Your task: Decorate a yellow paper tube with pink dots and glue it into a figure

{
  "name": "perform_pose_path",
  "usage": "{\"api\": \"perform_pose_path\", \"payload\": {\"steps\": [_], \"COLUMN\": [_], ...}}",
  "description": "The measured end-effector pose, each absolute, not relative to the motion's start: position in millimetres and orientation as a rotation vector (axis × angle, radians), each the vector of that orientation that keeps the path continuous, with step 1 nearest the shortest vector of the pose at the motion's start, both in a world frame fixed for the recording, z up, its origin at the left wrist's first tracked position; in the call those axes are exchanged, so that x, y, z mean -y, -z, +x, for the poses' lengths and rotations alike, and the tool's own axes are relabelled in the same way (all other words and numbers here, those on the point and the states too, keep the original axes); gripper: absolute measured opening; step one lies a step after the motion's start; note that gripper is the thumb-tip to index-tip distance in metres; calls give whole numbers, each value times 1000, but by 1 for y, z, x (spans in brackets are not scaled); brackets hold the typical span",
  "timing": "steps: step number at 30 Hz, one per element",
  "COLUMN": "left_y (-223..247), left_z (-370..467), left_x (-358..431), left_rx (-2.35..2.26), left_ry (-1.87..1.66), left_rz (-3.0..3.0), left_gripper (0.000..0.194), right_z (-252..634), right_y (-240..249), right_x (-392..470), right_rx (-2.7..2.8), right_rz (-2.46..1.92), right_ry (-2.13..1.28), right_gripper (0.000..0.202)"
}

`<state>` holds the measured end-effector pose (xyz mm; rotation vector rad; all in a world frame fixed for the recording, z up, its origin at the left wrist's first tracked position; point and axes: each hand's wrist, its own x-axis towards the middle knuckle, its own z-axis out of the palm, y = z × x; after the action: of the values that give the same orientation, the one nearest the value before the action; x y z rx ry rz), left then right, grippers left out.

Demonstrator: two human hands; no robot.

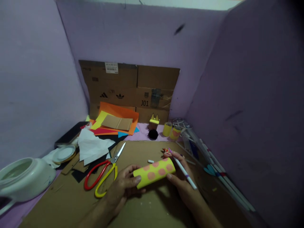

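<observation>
Yellow tube (pixel 152 174) with pink spots is lying across both hands, above the near middle of the desk (pixel 140 218). Left hand (pixel 122 186): fingers are clamping its left end. Right hand (pixel 185 182): fingers are closing on a white marker (pixel 181 167), thumb resting against the tube's right end; purple tip is pointing far, off the paper.

Handling (judgement): a light left grip is preserving the round shape; steady wrists and a tip angled away are avoiding stray marks.

Surface: brown cardboard is covering the desk. Scissors (pixel 113 161) are lying partly open at left; coloured paper (pixel 123 112) is piling far left; two small yellow rolls (pixel 171 131) are standing far right.

Room: smudged lilac walls (pixel 249 95) are enclosing three sides; a cardboard panel (pixel 114 82) is leaning at the far one.
</observation>
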<state>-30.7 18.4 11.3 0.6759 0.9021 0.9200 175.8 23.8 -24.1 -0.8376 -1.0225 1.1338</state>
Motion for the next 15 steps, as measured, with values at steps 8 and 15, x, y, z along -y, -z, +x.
{"api": "perform_pose_path", "payload": {"steps": [8,15], "left_y": [-11,-6], "left_z": [-43,-54], "left_x": [-33,-46], "left_rx": [-1119,-1372], "left_ry": [-1061,-1112], "left_rz": [721,825], "left_gripper": [44,48], "right_z": [185,193], "right_y": [10,37], "right_x": [-14,-20], "right_rx": [1068,1697], "right_rz": [-1010,-1273], "right_ry": [-1006,-534], "right_gripper": [48,29]}}
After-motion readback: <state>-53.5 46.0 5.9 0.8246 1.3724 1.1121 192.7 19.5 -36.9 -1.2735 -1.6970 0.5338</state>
